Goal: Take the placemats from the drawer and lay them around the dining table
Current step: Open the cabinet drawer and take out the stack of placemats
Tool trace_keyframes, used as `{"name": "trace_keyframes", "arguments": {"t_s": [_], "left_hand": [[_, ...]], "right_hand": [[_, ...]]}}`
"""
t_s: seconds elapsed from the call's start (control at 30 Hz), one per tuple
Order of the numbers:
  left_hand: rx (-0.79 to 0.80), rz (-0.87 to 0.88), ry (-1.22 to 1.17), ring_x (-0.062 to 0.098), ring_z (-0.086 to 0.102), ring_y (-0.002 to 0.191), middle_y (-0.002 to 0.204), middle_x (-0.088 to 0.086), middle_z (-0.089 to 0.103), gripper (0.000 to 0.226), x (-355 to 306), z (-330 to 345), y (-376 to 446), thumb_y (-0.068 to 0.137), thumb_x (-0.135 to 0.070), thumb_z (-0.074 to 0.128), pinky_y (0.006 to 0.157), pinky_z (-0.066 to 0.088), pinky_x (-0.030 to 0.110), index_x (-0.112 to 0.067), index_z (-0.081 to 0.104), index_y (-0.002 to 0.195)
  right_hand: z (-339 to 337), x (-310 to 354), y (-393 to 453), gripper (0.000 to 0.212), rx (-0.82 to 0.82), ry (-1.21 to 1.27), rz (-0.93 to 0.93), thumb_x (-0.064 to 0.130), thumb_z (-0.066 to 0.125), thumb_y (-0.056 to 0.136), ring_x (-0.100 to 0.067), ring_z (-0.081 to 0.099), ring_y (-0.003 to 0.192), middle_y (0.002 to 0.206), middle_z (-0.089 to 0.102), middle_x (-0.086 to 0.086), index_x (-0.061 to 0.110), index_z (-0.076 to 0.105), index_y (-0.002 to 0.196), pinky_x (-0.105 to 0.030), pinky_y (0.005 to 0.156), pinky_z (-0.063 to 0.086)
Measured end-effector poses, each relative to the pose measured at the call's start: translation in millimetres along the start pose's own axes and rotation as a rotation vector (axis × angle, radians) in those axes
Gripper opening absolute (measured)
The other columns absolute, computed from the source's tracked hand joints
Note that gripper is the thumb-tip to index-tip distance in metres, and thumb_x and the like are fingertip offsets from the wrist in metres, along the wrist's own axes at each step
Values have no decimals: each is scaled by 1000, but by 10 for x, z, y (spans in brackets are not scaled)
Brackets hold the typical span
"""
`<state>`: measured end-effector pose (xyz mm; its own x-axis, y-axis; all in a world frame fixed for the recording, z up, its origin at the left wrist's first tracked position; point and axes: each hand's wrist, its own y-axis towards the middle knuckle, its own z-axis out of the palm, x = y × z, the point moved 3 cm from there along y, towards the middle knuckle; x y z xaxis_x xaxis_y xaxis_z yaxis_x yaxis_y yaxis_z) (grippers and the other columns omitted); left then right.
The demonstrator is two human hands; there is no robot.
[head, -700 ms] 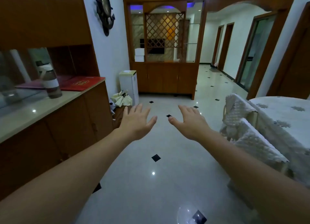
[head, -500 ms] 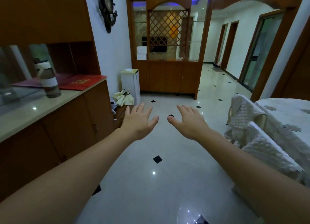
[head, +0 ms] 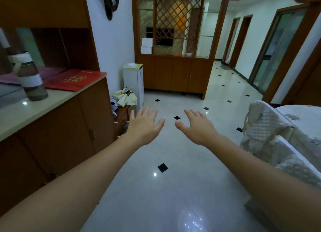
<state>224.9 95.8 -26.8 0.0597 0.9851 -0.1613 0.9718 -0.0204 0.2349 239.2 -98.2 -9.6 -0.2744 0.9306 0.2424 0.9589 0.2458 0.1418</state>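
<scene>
No placemats show, and no drawer stands open; the table (head: 302, 113) lies to the right of the right hand (head: 198, 129), only its cloth-covered edge in sight, so its long axis cannot be told; two quilted chairs (head: 265, 126) stand against it, backs toward the hands. Both arms reach straight out over the tiled floor (head: 156, 197), backs of the hands up; the left hand (head: 145, 127) has its fingers spread and straight, thumb pointing inward; the right hand matches it, fingers fanned, thumb toward the left one; both hold nothing and touch nothing, the thumbs near each other but apart. Left of the left hand runs a wooden cabinet (head: 66, 127) with its doors closed; on its counter stand a bottle (head: 29, 77) and a red folder (head: 74, 80). Against half a second ago the hands keep the same spread pose, while the view has turned a little left; less of the table shows, and the clock (head: 110, 1) sits higher.
</scene>
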Motion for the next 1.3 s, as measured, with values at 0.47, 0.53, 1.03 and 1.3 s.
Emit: {"name": "trace_keyframes", "arguments": {"t_s": [0.47,0.53,1.03,1.3], "left_hand": [[-8,-71,144,25,20,147,159,7,26,63,-82,521,1582,98,-60,17,117,8,52,-26,30,150],[-16,-71,180,25,22,145,157,7,29,62,-164,578,1789,98,-59,18,118,9,53,-26,31,150],[-23,-136,125,25,19,147,158,8,26,58,65,859,3333,100,-55,24,119,6,52,-24,32,149],[-52,-129,67,27,19,147,160,9,23,61,630,1210,4667,99,-57,23,119,9,53,-24,31,150]], "right_hand": [[233,-817,1721,77,7,67,-72,66,32,93,-28,23,144,157,29,-5,18,23,153,-47,115,24],[217,-958,1985,77,0,71,-92,66,32,93,-28,23,144,157,29,-5,18,23,152,-48,114,24],[393,-1153,3598,77,57,75,-159,66,31,93,-27,17,146,159,24,-4,19,21,153,-48,115,20],[628,-1082,4914,75,57,-9,-131,67,32,93,-26,23,144,157,29,-2,20,23,152,-46,113,23]]}}
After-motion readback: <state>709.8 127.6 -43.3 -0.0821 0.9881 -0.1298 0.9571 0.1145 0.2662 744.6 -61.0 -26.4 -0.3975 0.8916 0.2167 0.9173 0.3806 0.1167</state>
